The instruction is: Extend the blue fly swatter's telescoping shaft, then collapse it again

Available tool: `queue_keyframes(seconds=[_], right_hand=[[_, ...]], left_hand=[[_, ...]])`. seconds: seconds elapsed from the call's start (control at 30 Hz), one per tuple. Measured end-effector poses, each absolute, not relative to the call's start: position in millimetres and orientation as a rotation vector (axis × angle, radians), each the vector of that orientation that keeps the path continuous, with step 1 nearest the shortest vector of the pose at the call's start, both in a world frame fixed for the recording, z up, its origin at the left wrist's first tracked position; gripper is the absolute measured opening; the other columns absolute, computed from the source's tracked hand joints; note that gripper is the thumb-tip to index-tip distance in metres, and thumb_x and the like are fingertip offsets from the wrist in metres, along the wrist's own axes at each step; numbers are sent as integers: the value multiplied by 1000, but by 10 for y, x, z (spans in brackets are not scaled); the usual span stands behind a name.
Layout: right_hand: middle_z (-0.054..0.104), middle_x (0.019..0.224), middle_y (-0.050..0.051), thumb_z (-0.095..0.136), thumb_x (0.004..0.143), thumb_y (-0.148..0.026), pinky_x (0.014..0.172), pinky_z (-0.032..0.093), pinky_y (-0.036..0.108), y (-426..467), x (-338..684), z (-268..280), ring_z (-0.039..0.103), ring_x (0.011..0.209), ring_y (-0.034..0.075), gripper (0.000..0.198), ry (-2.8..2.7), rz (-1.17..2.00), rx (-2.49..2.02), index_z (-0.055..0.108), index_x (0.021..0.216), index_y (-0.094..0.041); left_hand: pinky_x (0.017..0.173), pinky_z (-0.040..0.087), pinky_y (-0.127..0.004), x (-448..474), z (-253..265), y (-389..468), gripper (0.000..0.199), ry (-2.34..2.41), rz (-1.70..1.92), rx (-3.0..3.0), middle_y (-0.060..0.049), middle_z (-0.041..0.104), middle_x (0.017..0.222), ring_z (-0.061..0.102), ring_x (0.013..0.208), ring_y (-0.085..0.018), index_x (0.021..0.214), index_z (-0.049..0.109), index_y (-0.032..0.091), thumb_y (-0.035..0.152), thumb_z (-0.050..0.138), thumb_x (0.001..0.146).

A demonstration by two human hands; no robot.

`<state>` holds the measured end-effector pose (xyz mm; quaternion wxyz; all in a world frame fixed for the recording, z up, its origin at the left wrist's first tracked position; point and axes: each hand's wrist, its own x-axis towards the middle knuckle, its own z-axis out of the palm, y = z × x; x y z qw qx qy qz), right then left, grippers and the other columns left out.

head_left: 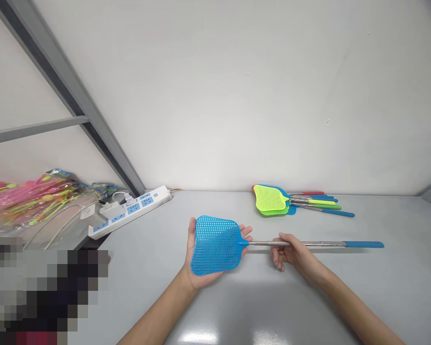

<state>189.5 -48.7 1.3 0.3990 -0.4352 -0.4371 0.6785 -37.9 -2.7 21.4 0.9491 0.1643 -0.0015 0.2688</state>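
Observation:
A blue fly swatter (217, 247) with a perforated plastic head lies level above the table, its head to the left and its blue grip (364, 244) to the right. Palm up beneath the head, my left hand (197, 275) is open with fingers stretched out, and the mesh rests across it. My right hand (294, 251) is closed around the thin metal shaft, thumb on top and the other fingers curled below. Farther back, a pile of fly swatters (271, 199) in yellow, green, blue and red lies near the wall, handles pointing right.
On the left stands a white power strip (129, 212) with chargers and cables plugged in. Clear bags of pink and yellow items (32, 199) lie beyond it. A grey metal frame (75, 100) rises against the wall. The grey table (398, 297) runs along the white wall.

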Motion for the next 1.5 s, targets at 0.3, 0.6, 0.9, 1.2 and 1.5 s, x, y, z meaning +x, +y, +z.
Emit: queue_keyframes(seconds=[0.3, 0.6, 0.9, 1.2, 1.5], right_hand=[[52, 55, 5, 26, 79, -47, 54, 37, 28, -479, 1890, 12, 46, 51, 14, 51, -1101, 1724, -1099, 56, 54, -13], [52, 55, 6, 26, 79, -45, 54, 36, 28, -482, 1892, 14, 46, 51, 14, 51, -1093, 1736, -1087, 57, 54, -13], [52, 56, 6, 24, 81, -44, 56, 36, 29, -496, 1887, 8, 46, 52, 14, 53, -1098, 1748, -1085, 57, 54, -12], [52, 56, 6, 24, 81, -46, 57, 36, 30, -476, 1897, -36, 46, 51, 14, 54, -1092, 1742, -1100, 56, 54, -12], [35, 47, -2, 30, 82, -41, 55, 31, 28, -484, 2016, 155, 39, 48, 12, 45, -970, 1669, -1040, 40, 45, -17]], left_hand=[[100, 7, -39, -383, 207, -30, 93, 22, 593, 363, -13, 19, 135, 9, 124, -29, 127, 22, 4, 72, 22, 63], [101, 6, -37, -400, 187, 2, 101, 28, 571, 318, -20, 18, 134, 9, 124, -27, 127, 15, -3, 73, 23, 61], [101, 8, -37, -394, 206, -9, 98, 63, 594, 275, -19, 20, 134, 10, 124, -28, 126, 17, -3, 71, 26, 63], [101, 12, -38, -384, 219, -25, 85, 151, 664, 294, -18, 30, 130, 19, 122, -28, 124, 26, -1, 65, 28, 70], [95, 23, -42, -376, 248, 5, 62, 364, 637, 340, -13, 56, 107, 43, 108, -28, 110, 47, 7, 56, 35, 73]])
